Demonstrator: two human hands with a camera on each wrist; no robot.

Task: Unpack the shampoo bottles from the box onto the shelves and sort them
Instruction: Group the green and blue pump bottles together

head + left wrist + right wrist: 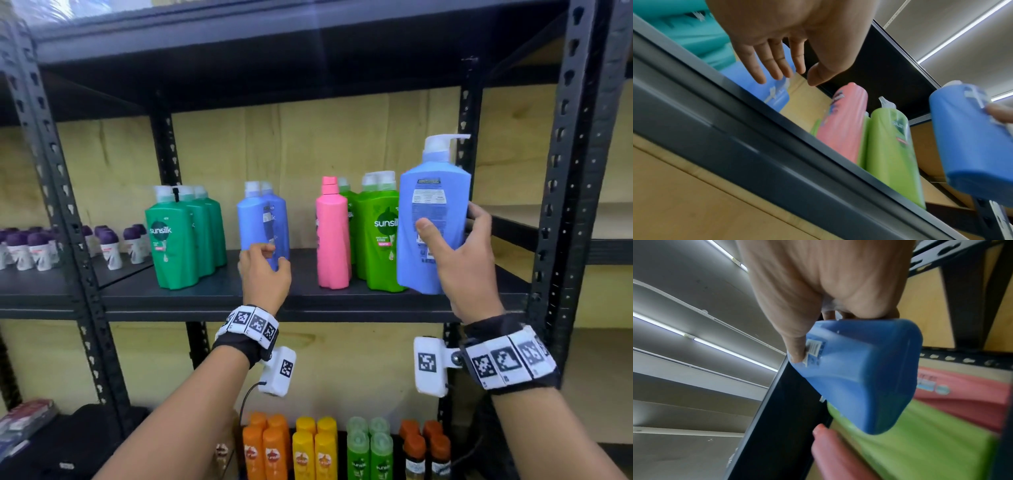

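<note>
My right hand (pixel 448 219) grips a large blue pump bottle (pixel 435 192) upright, its back label toward me, in front of the shelf's right end. The wrist views show the same blue bottle (pixel 863 378) (pixel 970 146) off the shelf board. On the black shelf (pixel 205 294) stand dark green bottles (pixel 185 236), two blue bottles (pixel 263 219), a pink bottle (pixel 332 236) and light green bottles (pixel 376 233). My left hand (pixel 270 257) (pixel 795 78) is open, fingers straight, right in front of the shelved blue bottles (pixel 774 97). Contact with them is not discernible.
A perforated black upright (pixel 561 205) stands just right of the held bottle. Purple-capped roll-ons (pixel 113 246) fill the neighbouring shelf at left. Below are orange (pixel 263 448), yellow (pixel 315 448) and small green bottles (pixel 370 452). A gap lies between the blue and pink bottles.
</note>
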